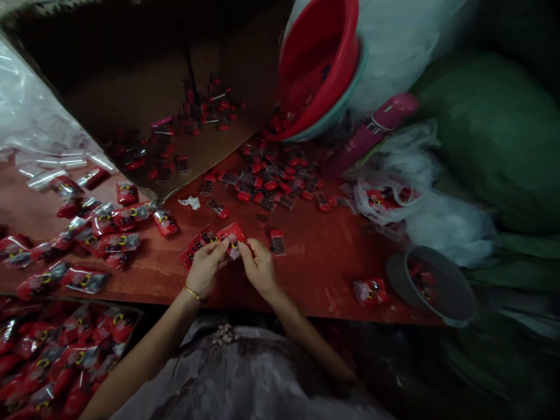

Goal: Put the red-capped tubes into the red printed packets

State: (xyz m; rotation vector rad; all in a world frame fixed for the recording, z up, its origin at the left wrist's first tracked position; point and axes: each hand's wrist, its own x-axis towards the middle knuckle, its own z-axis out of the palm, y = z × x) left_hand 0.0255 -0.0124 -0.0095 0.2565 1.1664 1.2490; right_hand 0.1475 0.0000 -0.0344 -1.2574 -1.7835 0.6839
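Near the front of the red table (306, 274), my left hand (207, 265) pinches the left edge of a small red packet (233, 234). The fingers of my right hand (259, 265) close on the packet's lower right side. Beneath and left of the packet lies a flat red printed sheet or stack (192, 248), partly covered by my left hand. One small clear item with a red cap (277, 242) rests just right of my right hand. Behind the hands is a loose pile of similar red-capped items (271, 181).
A cardboard box (245, 87) lies open behind, holding more items. Filled red packets (126, 216) spread leftward; a full box of packets (65, 356) sits lower left. Rightward are a red basin (319, 70), a pink bottle (371, 137), plastic bags (450, 227) and a grey bowl (455, 291).
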